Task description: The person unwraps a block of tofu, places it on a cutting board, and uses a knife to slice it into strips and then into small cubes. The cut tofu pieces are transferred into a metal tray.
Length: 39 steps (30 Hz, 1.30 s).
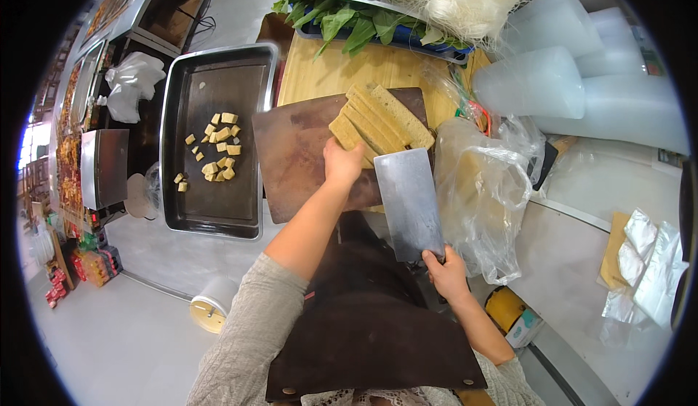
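My right hand point(450, 276) grips the handle of a broad-bladed cleaver point(409, 204), its blade pointing away from me over the near right of a brown cutting board point(297, 158). Several long yellowish slabs of what looks like firm tofu point(376, 120) lie side by side, overlapping, on the board's right half. With thumb and fingers, my left hand point(344, 160) holds the near end of the closest slab. The cleaver's top edge comes close to the slabs. Left of the board, a dark metal tray point(218, 90) holds several small cubes of the same yellowish food point(221, 133).
Leafy greens point(354, 24) and pale noodle-like strands point(463, 2) sit in trays behind the board. Plastic bags point(485, 193) and stacked translucent containers point(529, 81) crowd the right. A white bucket point(215, 299) stands on the floor at left.
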Motion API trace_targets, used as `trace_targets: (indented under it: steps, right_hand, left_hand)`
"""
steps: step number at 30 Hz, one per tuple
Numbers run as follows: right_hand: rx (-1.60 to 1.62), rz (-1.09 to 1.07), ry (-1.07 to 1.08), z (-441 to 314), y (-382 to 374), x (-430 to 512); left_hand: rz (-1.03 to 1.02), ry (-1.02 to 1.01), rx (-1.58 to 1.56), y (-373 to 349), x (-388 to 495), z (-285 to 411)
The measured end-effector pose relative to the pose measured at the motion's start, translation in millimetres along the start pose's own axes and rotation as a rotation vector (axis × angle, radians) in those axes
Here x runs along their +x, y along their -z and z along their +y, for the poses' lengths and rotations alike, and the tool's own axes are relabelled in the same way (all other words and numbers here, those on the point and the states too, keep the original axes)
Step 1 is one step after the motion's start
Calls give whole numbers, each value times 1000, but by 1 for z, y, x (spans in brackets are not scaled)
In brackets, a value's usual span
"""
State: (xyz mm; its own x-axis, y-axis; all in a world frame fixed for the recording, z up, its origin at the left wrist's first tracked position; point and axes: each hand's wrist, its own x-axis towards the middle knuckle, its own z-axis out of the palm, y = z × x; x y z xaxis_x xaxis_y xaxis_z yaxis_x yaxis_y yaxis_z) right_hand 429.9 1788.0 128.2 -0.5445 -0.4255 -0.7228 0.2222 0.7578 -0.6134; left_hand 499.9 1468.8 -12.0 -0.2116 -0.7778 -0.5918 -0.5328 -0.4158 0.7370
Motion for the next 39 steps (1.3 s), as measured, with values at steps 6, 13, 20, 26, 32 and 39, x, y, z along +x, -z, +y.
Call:
trace_targets:
  steps: [6,13,20,26,32,39]
  right_hand:
    - [42,-67,-6,-5,1,22]
    - [114,-72,-10,-8,10,25]
    - [141,-142,7,-6,12,33]
    - [157,-162,11,-18,-6,46]
    - [114,-112,34,-27,-32,56]
    - [-60,-25,143,-36,-61,76]
  left_hand:
    - [4,137,-152,-9,-2,2]
    - [6,100,-155,-5,0,-7]
    - [-133,173,-343,81,-7,-23]
    - [401,-830,751,134,-32,-21]
    - [79,-970,1105,138,-31,-38]
    - [-266,-870,1191,148,18,-9]
